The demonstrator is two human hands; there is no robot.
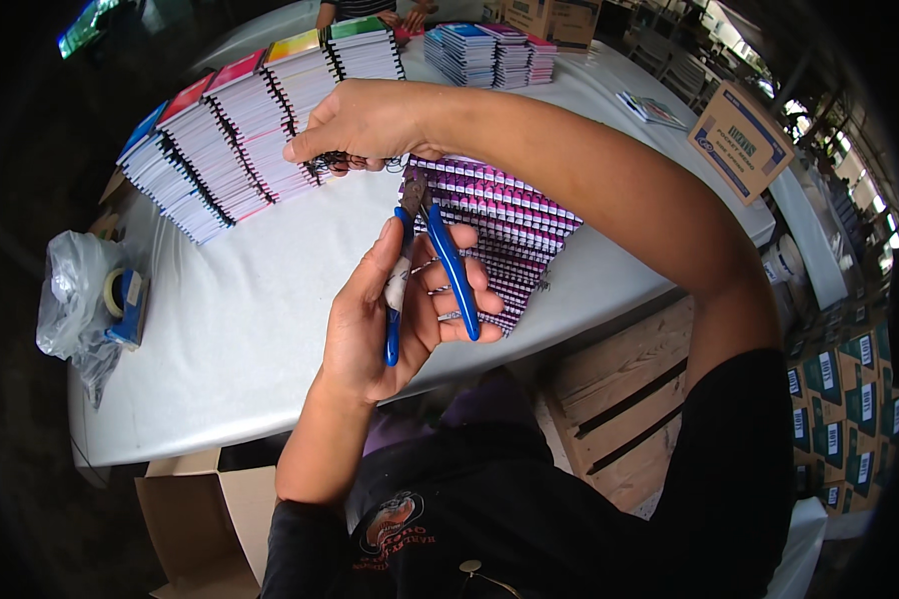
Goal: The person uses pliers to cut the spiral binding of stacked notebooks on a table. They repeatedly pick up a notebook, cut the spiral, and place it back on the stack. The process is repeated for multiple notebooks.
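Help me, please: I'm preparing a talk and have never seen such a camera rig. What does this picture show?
There is no machine here, just a person's own bare hands. The single picture comes from the left one of two wide fisheye cameras worn on the head, looking down, so straight edges bend near the rim. The left hand holds a plier-like tool, its blue handles spread apart. The right hand holds thin, dark, looped strands. On the white-covered table are tall stacks of books with black bindings, a pile with pink and purple rows, and, at the left, a clear plastic bag.
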